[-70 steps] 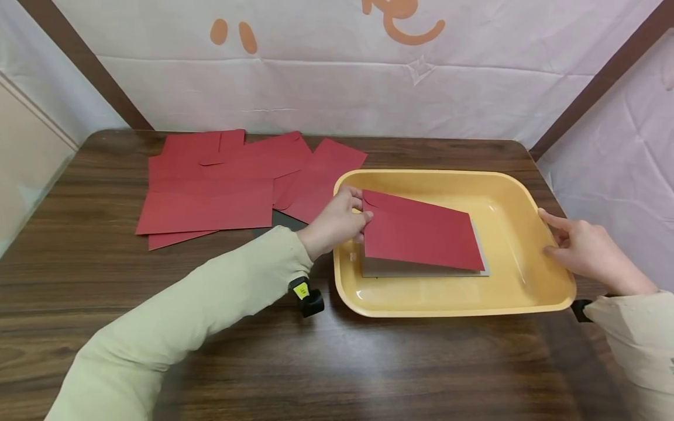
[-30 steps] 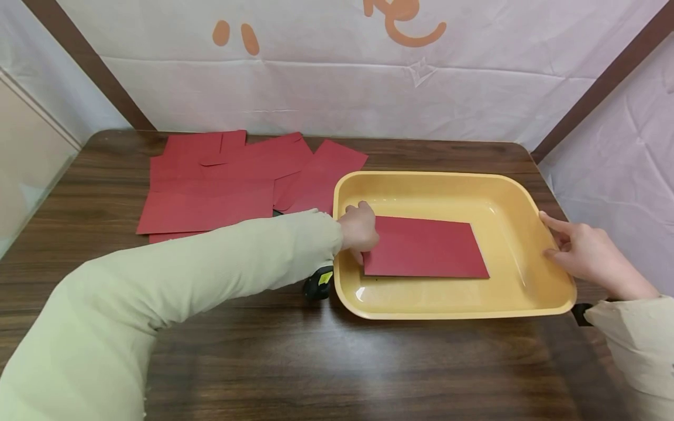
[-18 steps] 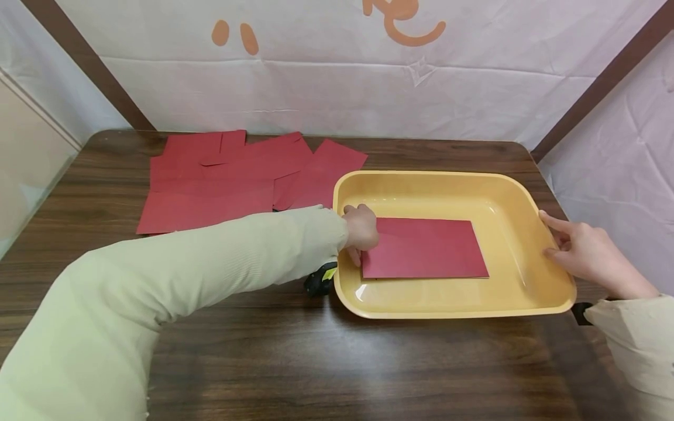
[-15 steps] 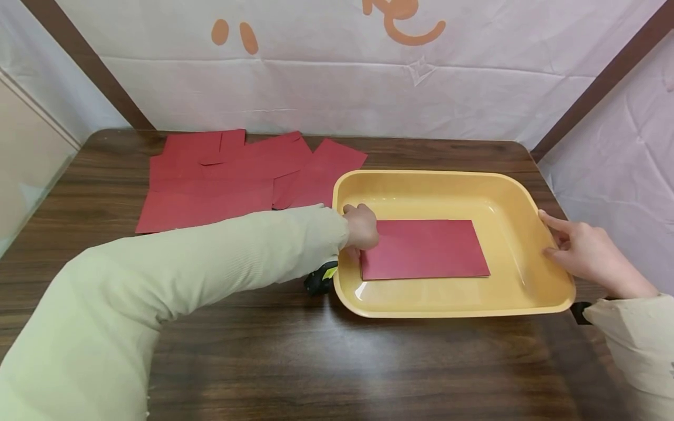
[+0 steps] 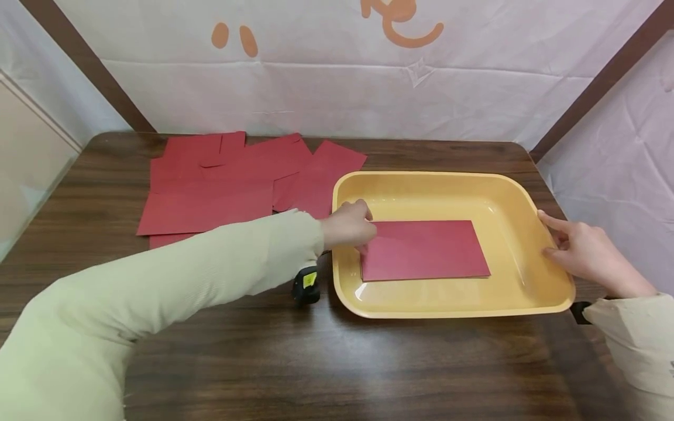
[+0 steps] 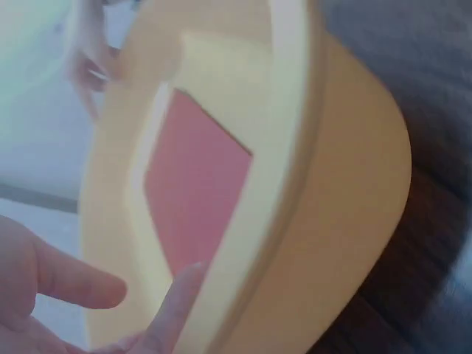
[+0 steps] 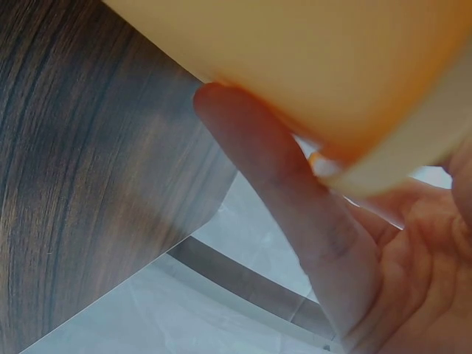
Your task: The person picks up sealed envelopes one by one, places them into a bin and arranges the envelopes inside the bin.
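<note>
Now we see the red envelope, raised moments ago, lying flat inside the yellow tray, our left hand released at its left end, our right hand gripping the tray's right side, so this placement appears complete.

Wood-grain table beneath yellow tray and overlapping red envelopes.
</note>
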Action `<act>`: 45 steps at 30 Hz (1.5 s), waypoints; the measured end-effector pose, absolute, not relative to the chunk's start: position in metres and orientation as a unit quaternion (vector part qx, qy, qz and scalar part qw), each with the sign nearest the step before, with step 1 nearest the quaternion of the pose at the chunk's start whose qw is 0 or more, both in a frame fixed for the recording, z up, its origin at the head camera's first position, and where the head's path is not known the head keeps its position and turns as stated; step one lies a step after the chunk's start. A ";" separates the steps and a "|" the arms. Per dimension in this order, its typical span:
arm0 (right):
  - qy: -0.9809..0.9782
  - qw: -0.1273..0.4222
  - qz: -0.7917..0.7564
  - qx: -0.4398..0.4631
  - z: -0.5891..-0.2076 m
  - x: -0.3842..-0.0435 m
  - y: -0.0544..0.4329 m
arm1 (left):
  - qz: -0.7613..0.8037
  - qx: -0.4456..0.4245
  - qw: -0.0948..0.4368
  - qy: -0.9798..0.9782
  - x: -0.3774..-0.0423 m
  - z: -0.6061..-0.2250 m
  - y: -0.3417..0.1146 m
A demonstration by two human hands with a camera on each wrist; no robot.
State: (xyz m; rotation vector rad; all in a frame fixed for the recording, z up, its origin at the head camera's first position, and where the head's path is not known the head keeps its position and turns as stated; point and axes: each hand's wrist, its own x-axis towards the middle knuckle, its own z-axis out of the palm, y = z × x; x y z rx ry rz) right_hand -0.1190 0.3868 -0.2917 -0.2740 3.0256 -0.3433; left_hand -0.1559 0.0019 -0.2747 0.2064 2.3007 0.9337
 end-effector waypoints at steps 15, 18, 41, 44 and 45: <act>0.989 0.047 -0.110 -0.092 -0.291 -0.121 0.388 | 0.452 0.149 0.045 0.878 -0.117 -0.299 -0.076; 0.988 0.046 -0.113 -0.094 -0.292 -0.121 0.389 | 0.418 0.148 0.016 0.896 -0.115 -0.307 -0.096; 0.988 0.046 -0.115 -0.087 -0.293 -0.121 0.388 | 0.281 -0.044 -0.066 0.957 -0.136 -0.326 -0.244; 0.988 0.045 -0.114 -0.089 -0.293 -0.121 0.388 | 0.270 -0.066 -0.048 0.959 -0.140 -0.329 -0.256; 0.988 0.046 -0.115 -0.090 -0.293 -0.121 0.388 | 0.265 -0.072 -0.042 0.961 -0.142 -0.330 -0.259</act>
